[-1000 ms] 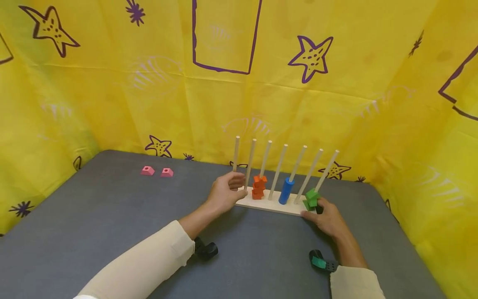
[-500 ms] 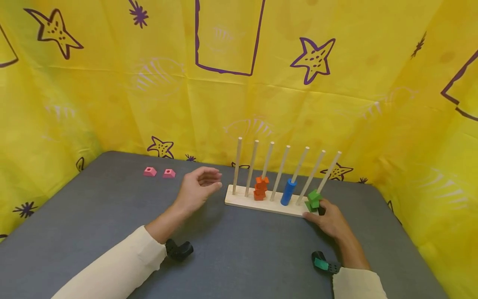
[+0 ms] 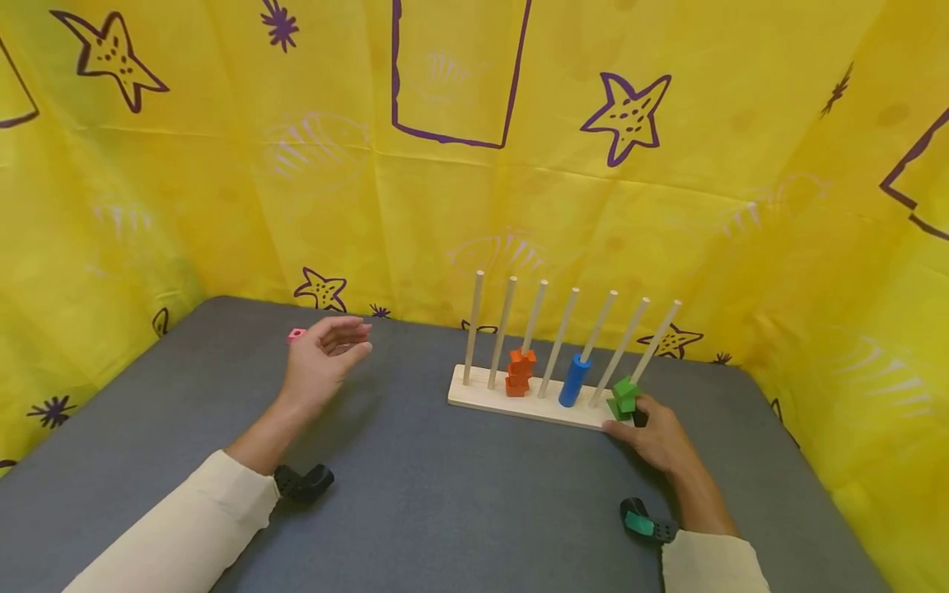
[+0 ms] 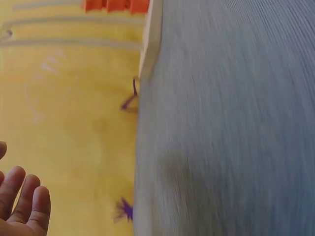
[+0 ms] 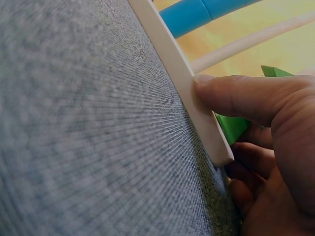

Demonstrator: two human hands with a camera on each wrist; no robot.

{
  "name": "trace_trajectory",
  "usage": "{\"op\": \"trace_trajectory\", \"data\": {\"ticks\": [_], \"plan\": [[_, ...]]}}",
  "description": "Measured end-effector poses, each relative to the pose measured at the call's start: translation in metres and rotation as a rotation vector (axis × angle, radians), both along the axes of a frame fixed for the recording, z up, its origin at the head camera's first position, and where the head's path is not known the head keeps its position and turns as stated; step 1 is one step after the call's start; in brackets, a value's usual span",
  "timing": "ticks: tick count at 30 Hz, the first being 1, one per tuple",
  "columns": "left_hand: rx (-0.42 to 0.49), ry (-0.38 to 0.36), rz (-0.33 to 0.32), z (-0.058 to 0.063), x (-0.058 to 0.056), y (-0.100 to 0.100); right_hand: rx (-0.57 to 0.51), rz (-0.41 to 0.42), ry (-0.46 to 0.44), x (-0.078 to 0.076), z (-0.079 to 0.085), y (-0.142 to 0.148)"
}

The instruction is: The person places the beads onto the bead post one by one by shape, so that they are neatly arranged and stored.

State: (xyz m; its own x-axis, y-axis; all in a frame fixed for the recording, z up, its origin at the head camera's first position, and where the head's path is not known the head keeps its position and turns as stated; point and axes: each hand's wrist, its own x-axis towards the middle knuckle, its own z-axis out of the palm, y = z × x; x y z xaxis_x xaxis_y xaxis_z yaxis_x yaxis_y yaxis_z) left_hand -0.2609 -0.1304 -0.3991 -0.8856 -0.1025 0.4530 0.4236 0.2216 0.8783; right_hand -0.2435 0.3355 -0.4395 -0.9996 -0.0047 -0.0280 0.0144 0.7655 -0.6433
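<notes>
My left hand hangs over the table's left half with loosely bent fingers and nothing in them. Just beyond it a pink block with a hole shows; a second one is hidden behind the hand. My right hand holds the right end of a wooden peg board, thumb on the front edge and fingers behind. Its several upright pegs carry orange blocks on the third from the left, blue cylinders on the fifth and green blocks at the right end.
A grey cloth-covered table lies under everything. Close behind it hangs a yellow curtain with starfish drawings, which also closes in both sides. Black straps with small devices sit at both wrists.
My left hand has let go of the peg board's left end and moved left to the pink blocks, covering one. The right hand keeps its hold on the board.
</notes>
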Motion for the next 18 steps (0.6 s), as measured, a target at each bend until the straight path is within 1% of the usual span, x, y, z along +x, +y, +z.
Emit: {"op": "trace_trajectory", "data": {"ticks": [3,6,9,12,17,18], "plan": [[-0.022,0.036,0.072,-0.004,-0.003,-0.016,-0.004,0.006,-0.001,0.0,0.001,0.0],[-0.016,0.035,0.153,-0.009,-0.008,-0.03,-0.002,0.001,0.0,0.0,0.0,0.0],[0.011,-0.013,0.235,-0.014,-0.012,-0.043,0.002,-0.003,0.0,-0.001,-0.001,0.001],[0.059,-0.064,0.297,-0.017,-0.017,-0.053,0.003,-0.006,-0.001,-0.002,-0.002,0.0],[0.141,-0.136,0.348,-0.021,-0.026,-0.067,0.002,-0.011,0.003,-0.002,-0.002,-0.001],[0.144,-0.158,0.359,-0.023,-0.028,-0.07,0.004,-0.01,0.004,-0.002,-0.002,-0.001]]}}
